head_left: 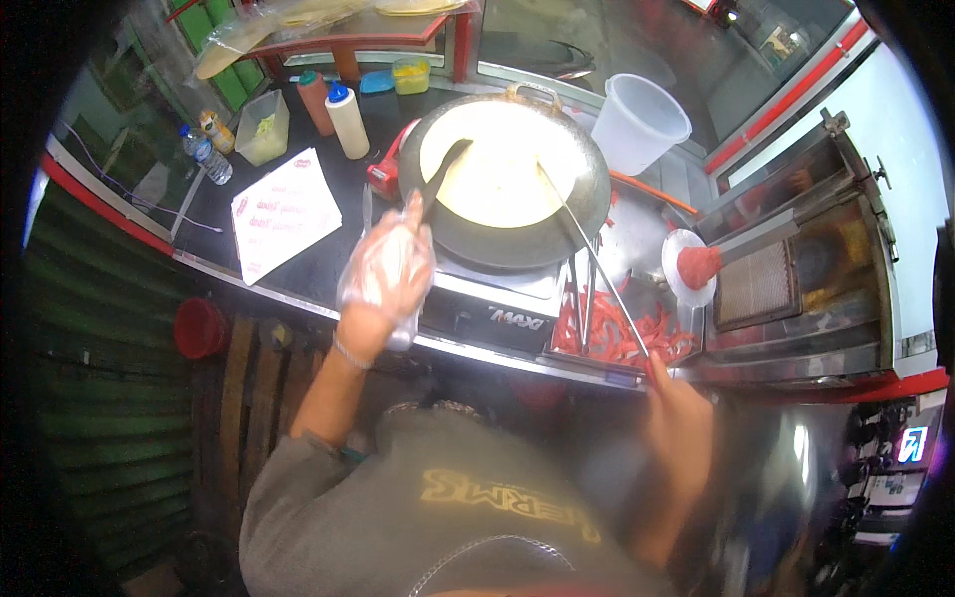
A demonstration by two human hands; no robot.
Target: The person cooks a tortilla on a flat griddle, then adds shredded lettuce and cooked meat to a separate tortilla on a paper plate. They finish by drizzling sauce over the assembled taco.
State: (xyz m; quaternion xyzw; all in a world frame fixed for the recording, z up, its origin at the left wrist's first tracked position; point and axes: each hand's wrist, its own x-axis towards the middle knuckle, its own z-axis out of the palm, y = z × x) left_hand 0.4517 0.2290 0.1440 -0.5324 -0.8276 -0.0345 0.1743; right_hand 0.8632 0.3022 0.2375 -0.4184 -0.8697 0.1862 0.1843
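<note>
My left hand, in a clear plastic glove, is closed round the handle of a dark spatula. The blade reaches over a round dark pan, whose bright, pale middle is washed out by light, so what lies there is hard to make out. My right hand, blurred, is closed on the red handle of a long thin metal tool. Its tip rests on or just above the right part of the pan's middle. The pan stands on a gas stove.
A metal tray of reddish meat strips and tongs lies right of the stove, near a grill with meat on a spit. Behind stands a white bucket. Paper wrappers, sauce bottles and a tub are at left.
</note>
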